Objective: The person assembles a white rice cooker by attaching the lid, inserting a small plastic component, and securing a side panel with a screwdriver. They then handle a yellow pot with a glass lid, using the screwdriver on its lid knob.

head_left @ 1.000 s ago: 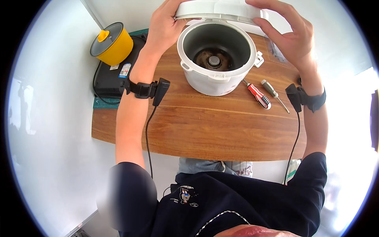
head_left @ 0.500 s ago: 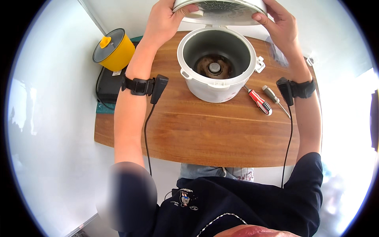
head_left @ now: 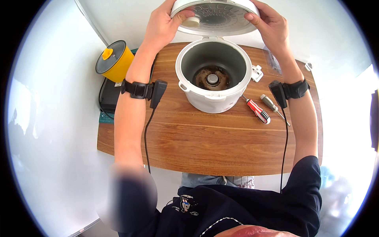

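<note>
Rice-cooker lid (head_left: 225,23): raised beyond cooker body (head_left: 213,104), underside tilted toward wearer, long axis left-right; left hand (head_left: 161,27) grasping left edge, right hand (head_left: 272,28) right edge, both equally near; join at rear hard to tell

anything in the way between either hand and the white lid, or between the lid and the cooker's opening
Nothing visible: the left hand and right hand both hold the lid by its rim, and no loose object shows between it and the open cooker.
</note>
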Tool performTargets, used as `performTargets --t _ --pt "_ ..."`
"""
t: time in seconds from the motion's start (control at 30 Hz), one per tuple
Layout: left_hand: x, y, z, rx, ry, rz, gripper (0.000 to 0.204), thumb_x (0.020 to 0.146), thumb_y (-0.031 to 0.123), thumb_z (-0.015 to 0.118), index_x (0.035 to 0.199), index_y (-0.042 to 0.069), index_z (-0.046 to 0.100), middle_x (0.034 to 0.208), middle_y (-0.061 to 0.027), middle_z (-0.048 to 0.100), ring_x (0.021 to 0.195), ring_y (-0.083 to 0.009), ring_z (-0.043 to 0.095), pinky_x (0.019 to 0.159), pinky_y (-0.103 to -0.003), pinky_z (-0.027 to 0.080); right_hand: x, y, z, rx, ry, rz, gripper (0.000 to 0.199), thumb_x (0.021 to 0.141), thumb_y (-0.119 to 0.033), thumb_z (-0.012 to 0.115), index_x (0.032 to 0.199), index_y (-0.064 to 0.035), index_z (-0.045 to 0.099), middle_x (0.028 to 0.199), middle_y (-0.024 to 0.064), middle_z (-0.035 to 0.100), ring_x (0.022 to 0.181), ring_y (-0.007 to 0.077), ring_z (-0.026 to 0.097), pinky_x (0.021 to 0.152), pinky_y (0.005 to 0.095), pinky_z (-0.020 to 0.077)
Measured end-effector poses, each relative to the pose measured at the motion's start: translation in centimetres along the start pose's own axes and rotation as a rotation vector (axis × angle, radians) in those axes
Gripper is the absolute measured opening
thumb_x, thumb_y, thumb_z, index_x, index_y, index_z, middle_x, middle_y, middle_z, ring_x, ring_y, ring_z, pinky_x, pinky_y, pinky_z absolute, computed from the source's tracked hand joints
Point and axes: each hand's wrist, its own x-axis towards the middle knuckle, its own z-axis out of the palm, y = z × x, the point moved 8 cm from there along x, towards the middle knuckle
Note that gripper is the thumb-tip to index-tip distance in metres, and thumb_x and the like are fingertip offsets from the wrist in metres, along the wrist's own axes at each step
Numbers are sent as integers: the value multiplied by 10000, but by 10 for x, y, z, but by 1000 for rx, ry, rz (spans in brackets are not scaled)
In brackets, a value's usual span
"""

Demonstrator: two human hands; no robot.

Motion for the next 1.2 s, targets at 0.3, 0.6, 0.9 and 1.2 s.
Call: performTargets --t 0.3,0.6,0.9,1.2 --pt "2 3 -2 33 26 -22 172 947 130 720 1038 -1 654 866 -103 702 815 -151 633 753 -324 514 1 -7 3 -17 11 8 379 928 -128 783 1257 23 671 1083 58 738 1027 116 649 895 297 535" --pt "2 14 1 71 42 -41 153 925 72 709 1045 -12 665 880 -147 722 803 -193 660 756 -342 523 7 -63 23 -444 66 -311 419 819 -235 875 1087 2 656 907 156 712 867 226 703 763 369 545" --pt "0 20 -1 71 67 -18 154 904 52 717 1030 -19 666 874 -175 721 792 -217 674 748 -358 527 11 -58 28 -392 121 -85 302 821 -184 862 1021 -42 686 849 137 733 773 229 714 699 365 549" --pt "0 26 -1 64 63 21 159 906 67 727 1028 -17 670 857 -178 721 779 -221 680 740 -356 529 13 -78 32 -450 65 -234 373 796 -241 890 1017 -27 679 865 143 723 797 248 715 716 375 555"
